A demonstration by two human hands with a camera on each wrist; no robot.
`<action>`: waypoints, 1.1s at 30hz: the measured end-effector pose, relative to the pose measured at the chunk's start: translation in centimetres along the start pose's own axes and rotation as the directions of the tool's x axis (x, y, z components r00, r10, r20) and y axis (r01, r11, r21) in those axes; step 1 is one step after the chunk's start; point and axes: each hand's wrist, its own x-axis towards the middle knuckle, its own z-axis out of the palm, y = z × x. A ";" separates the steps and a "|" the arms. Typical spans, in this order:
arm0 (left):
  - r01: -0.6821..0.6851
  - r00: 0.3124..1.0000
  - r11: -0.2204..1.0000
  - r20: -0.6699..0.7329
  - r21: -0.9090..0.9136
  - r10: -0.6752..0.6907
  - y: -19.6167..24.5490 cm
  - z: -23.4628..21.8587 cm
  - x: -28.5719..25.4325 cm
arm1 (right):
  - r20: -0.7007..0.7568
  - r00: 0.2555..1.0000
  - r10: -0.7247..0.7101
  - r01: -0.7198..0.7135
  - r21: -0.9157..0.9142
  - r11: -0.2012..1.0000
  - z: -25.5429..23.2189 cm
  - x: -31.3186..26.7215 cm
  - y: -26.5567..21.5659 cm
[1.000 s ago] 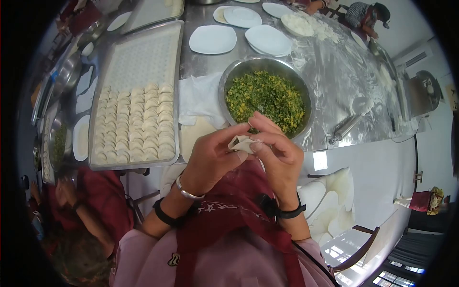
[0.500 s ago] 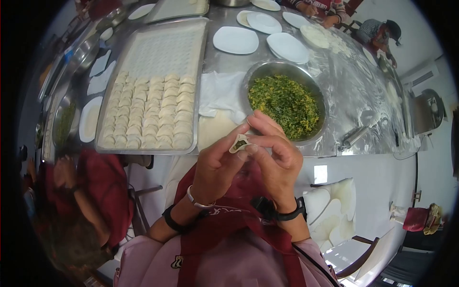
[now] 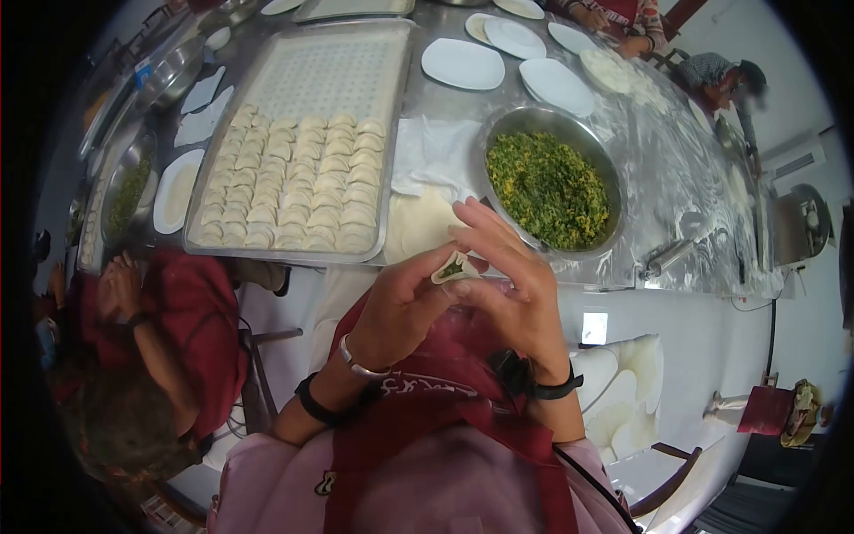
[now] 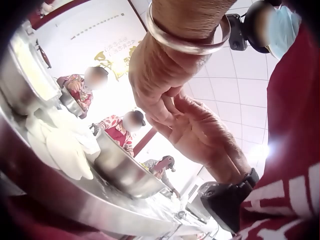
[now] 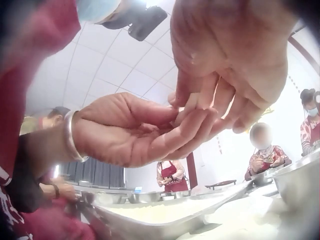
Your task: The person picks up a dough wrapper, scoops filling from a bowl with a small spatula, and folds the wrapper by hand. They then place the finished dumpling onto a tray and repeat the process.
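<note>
In the head view, a partly folded dumpling [image 3: 455,268] sits between the two hands in front of the apron. Green filling shows in its open side. My left hand [image 3: 402,303] holds the wrapper between thumb and fingers. From the other side, the thumb and index finger of my right hand [image 3: 518,283] pinch its edge, while the other right fingers stretch up and forward. In the right wrist view a pale bit of dough [image 5: 190,106] appears between the fingertips; the left wrist view hides the dumpling behind the hands. Dough wrappers [image 3: 422,224] lie on the table just ahead.
A tray [image 3: 386,191] of dumplings in rows stands left of the hands. Ahead on the right is a metal bowl [image 3: 616,200] of green and yellow filling. White plates [image 3: 463,64], a white cloth [image 3: 436,153] and a rolling pin [image 3: 669,256] lie around. Other people sit nearby.
The dumpling's opening has turned, showing green filling more clearly. The right fingers have spread and lifted. The table has shifted rightward in view as the head turned.
</note>
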 end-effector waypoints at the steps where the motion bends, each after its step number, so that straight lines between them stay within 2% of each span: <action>1: 0.018 1.000 0.999 0.020 0.049 -0.019 0.0 -0.4 0.0 | 0.000 1.000 -0.023 0.023 0.003 1.000 -0.1 -0.1 0.3; 2: 0.034 0.999 0.995 0.038 0.098 -0.038 0.0 -0.6 -0.1 | 0.002 0.999 -0.047 0.047 0.006 0.999 -0.1 -0.2 1.0; 5: -0.025 0.998 1.000 -0.062 -0.012 0.024 -0.5 -0.2 -0.5 | -0.025 0.998 -0.063 0.063 0.020 0.998 0.3 -0.4 1.4; 8: -0.019 0.990 0.995 -0.139 -0.099 0.006 -0.2 0.5 -0.7 | -0.098 0.995 -0.023 0.034 0.110 0.993 1.1 -0.9 1.3; 11: 0.006 0.989 0.998 -0.151 0.061 0.003 0.5 0.6 -0.9 | -0.174 0.984 0.029 0.014 0.239 0.971 2.0 -1.3 1.3; 14: -0.079 0.982 0.997 -0.173 0.007 0.080 -0.4 0.8 -0.6 | -0.209 0.976 0.055 0.004 0.275 0.961 2.3 -1.3 1.2; 18: -0.074 0.983 0.997 -0.165 0.028 0.078 -0.5 0.9 -0.6 | -0.228 0.972 0.062 0.013 0.312 0.950 2.6 -1.4 1.3; 21: -0.035 0.987 0.999 -0.158 0.012 0.036 -0.6 0.9 -0.8 | -0.235 0.969 0.071 -0.001 0.286 0.958 2.8 -1.5 1.1; 23: 0.023 0.989 0.999 -0.150 0.023 -0.019 -0.2 0.9 -0.9 | -0.238 0.971 -0.029 0.069 0.162 0.984 2.6 -1.6 1.4; 26: -0.029 0.992 0.997 -0.125 -0.067 0.020 -0.7 1.2 -0.7 | -0.224 0.967 -0.125 0.144 0.071 0.987 2.5 -1.7 1.7; 30: -0.019 0.998 1.000 -0.058 -0.005 0.019 -0.5 0.8 -0.8 | -0.168 0.968 -0.189 0.190 -0.007 0.982 2.1 -1.8 2.3; 33: 0.020 0.999 1.000 -0.044 -0.016 -0.021 -1.1 0.2 -0.7 | -0.118 0.989 -0.091 0.084 -0.064 0.994 1.7 -1.6 1.6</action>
